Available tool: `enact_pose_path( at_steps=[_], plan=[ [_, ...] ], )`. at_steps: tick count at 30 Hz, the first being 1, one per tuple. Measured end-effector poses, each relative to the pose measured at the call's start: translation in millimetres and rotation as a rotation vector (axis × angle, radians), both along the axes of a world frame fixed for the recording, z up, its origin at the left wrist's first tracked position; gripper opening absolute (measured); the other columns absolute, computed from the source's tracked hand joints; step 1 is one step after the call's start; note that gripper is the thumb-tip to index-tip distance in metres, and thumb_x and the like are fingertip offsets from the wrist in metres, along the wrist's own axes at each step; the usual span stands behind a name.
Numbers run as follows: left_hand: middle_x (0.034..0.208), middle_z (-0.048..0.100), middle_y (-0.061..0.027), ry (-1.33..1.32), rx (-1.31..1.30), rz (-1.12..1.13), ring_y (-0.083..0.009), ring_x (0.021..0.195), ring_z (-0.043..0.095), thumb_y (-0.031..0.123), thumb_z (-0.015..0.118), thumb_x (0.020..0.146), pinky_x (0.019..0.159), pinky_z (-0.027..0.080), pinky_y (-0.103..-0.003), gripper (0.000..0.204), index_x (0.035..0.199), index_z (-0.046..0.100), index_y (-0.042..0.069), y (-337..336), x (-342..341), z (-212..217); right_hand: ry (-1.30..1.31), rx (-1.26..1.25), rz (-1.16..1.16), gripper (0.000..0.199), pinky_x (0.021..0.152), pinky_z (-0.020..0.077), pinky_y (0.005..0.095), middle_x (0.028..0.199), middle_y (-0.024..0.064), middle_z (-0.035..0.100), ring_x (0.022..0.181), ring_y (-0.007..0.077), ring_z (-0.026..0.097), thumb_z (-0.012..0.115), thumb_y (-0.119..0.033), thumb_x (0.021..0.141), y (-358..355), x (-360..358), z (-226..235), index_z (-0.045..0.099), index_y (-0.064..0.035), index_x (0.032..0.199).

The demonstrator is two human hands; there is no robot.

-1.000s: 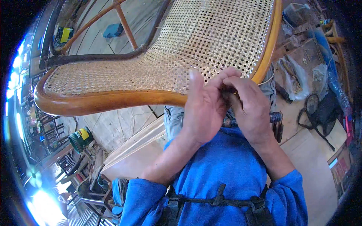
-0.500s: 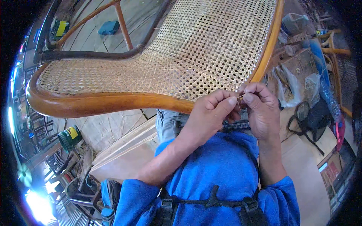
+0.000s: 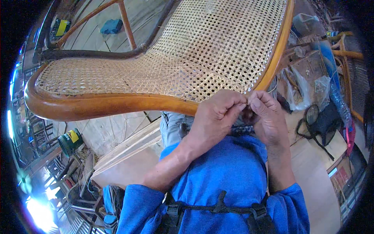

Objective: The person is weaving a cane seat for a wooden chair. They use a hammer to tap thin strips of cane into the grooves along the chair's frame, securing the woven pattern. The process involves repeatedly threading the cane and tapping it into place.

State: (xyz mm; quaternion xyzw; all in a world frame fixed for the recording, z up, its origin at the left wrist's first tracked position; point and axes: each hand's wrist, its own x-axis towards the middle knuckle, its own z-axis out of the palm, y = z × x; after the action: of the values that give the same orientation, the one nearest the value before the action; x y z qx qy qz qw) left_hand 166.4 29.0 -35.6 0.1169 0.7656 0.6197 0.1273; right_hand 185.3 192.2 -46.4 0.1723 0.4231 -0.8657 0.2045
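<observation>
A long curved chair frame (image 3: 128,106) of varnished brown wood lies across my lap, filled with an open-weave cane panel (image 3: 210,46). At the bend of the frame, near the panel's edge, my left hand (image 3: 218,115) is closed, thumb and forefinger pinched together. Its fingertips nearly meet those of my right hand (image 3: 269,113), also pinched. Between them is a thin cane strand (image 3: 247,103), of which only a short bit shows. The frame directly behind my fingers is hidden.
A dark wooden bar (image 3: 93,55) runs behind the panel's left part. A blue block (image 3: 111,26) lies on the floor beyond. Left stands a dark green bucket (image 3: 71,142) beside flat boards (image 3: 128,156). To the right are plastic bags (image 3: 302,93) and a black mesh pouch (image 3: 325,121).
Both hands have drawn slightly closer together, and less of the strand shows between the fingertips. The chair frame has shifted a little left and up in view.
</observation>
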Motion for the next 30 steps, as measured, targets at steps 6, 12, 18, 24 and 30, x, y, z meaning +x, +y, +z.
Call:
enact_pose_path(
  at_steps=[6, 12, 18, 24, 30],
  plan=[
    [0.087, 0.062, -0.0142, 0.19, -0.288, -0.209, -0.03, 0.083, 0.061, 0.015, 0.054, 0.086, 0.073, 0.048, -0.037, 0.017, 0.093, 0.062, 0.002, -7, -35, 6, -0.033, 0.198, 0.058, 0.017, 0.056, 0.0387, 0.0202, 0.073, -0.002, 0.055, 0.064, 0.0071, 0.049, 0.062, -0.024, 0.085, 12, -8, 0, 0.059, -0.0072, 0.085],
    [0.081, 0.066, -0.0153, 0.326, -0.627, -0.808, -0.0325, 0.072, 0.062, 0.028, 0.05, 0.085, 0.067, 0.049, -0.041, 0.031, 0.084, 0.065, 0.001, 23, -116, -42, 0.176, 0.726, 0.132, 0.004, 0.063, 0.0459, 0.0234, 0.076, -0.0007, 0.06, 0.069, 0.0068, 0.055, 0.058, -0.005, 0.084, -12, -9, 9, 0.06, -0.0036, 0.088],
    [0.062, 0.062, -0.0078, -0.284, -0.647, -0.915, -0.0193, 0.054, 0.056, 0.045, 0.063, 0.075, 0.053, 0.046, -0.037, 0.043, 0.072, 0.067, 0.002, 62, -122, -20, 0.373, 1.065, 0.211, 0.011, 0.064, 0.0481, 0.0256, 0.078, 0.0022, 0.062, 0.071, 0.0109, 0.058, 0.056, 0.0, 0.083, -29, 2, -9, 0.061, -0.0047, 0.091],
    [0.07, 0.065, -0.0101, -0.079, -0.73, -1.052, -0.0205, 0.059, 0.059, 0.036, 0.066, 0.071, 0.056, 0.048, -0.039, 0.035, 0.074, 0.068, 0.001, 77, -124, -46, 0.323, 0.961, 0.127, 0.015, 0.075, 0.0483, 0.0323, 0.083, 0.0104, 0.064, 0.083, 0.0229, 0.062, 0.058, -0.002, 0.08, -40, -2, -12, 0.061, -0.0058, 0.094],
    [0.083, 0.067, -0.0134, 0.11, -0.801, -0.899, -0.0261, 0.076, 0.066, 0.02, 0.061, 0.069, 0.065, 0.052, -0.04, 0.024, 0.086, 0.069, 0.005, 62, -99, 4, 0.533, 1.345, 0.327, 0.019, 0.086, 0.0449, 0.035, 0.097, 0.0116, 0.062, 0.096, 0.0239, 0.059, 0.056, -0.003, 0.083, -39, -4, -8, 0.059, -0.0021, 0.101]
  ],
)
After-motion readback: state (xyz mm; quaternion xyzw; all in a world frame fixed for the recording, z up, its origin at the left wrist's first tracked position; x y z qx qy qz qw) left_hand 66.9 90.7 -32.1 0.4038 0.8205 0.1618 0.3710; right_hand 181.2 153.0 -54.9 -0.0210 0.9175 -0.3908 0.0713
